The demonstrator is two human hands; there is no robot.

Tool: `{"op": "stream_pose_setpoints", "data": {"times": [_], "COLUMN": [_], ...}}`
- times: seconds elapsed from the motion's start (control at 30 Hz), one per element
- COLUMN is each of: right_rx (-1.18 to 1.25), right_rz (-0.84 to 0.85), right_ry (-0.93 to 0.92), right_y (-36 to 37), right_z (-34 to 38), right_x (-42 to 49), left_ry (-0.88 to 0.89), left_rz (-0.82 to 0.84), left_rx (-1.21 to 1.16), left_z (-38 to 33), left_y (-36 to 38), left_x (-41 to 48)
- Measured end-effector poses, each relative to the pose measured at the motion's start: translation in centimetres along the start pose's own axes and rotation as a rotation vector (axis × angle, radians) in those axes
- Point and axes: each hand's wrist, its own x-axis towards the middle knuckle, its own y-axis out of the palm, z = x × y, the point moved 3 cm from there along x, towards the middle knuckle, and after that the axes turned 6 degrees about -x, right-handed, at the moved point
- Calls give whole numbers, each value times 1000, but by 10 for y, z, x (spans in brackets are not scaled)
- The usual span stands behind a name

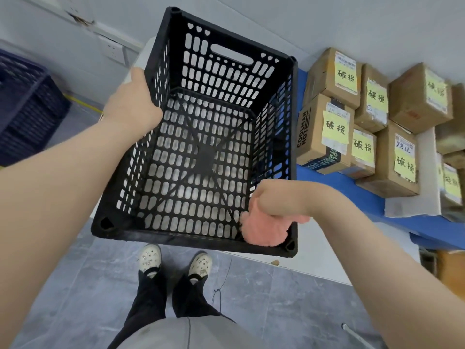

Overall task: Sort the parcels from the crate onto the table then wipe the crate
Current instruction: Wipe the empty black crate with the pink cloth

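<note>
Black slotted crate (201, 137), heart cutouts, holds no parcels.

"破损" notes and a brand print on brown cardboard parcels (392, 177) lying on the blue counter (352, 183).

Five yellow sticky notes read "破损" in black marker, one per parcel: the far-left note (346, 74), the second note (376, 96) beside it, the near-left note (336, 127), the fourth note (362, 146) to its right, and the fifth note (405, 164) on the largest parcel. Just above that fifth one, a white label (403, 145) bears blue handwriting, possibly "99LL". The near-left parcel's side panel (303, 131) is printed "COOLMAN HOT" in black. A blurred note (436, 90) further right cannot be read, and the printed shipping labels are too small.
</note>
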Motion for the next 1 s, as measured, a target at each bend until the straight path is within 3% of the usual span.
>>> {"op": "stream_pose_setpoints", "data": {"times": [0.13, 0.23, 0.3, 0.4, 0.47, 0.53, 0.63, 0.73, 0.8, 0.9, 1.0], "right_rx": [425, 579, 656, 590, 418, 301, 335, 373, 363, 196, 49], "right_rz": [-220, -519, -594, -505, -369, -304, -405, -618, -673, -501, -280], "right_ry": [-13, 47, 27, -25, -9, -1, -20, 16, 13, -15, -40], "right_y": [-9, -5, 7, 31, 42, 46, 33, 12, 1, -5, 12], "right_z": [-15, -24, -22, -11, -5, -2, -4, -14, -16, -3, 12], "right_x": [-17, -21, -20, -13, -2, 5, 3, -4, -8, 4, 31], "left_ry": [-1, 45, 50, -58, -160, -212, -63, 149, 359, 581, 546], "left_rz": [-18, -1, 59, 158, 258, 325, 212, 116, 80, 151, 140], "left_rx": [-12, -112, -224, -360, -452, -401, -88, 26, 67, 168, 229], "left_z": [0, 2, -1, -6, -6, -3, -1, -8, -14, -20, -17], "left_y": [-1, -3, -8, -16, -23, -30, -43, -45, -34, 2, 28], "left_x": [-4, -4, -7, -14, -15, -14, -34, -97, -141, -188, -198]}}
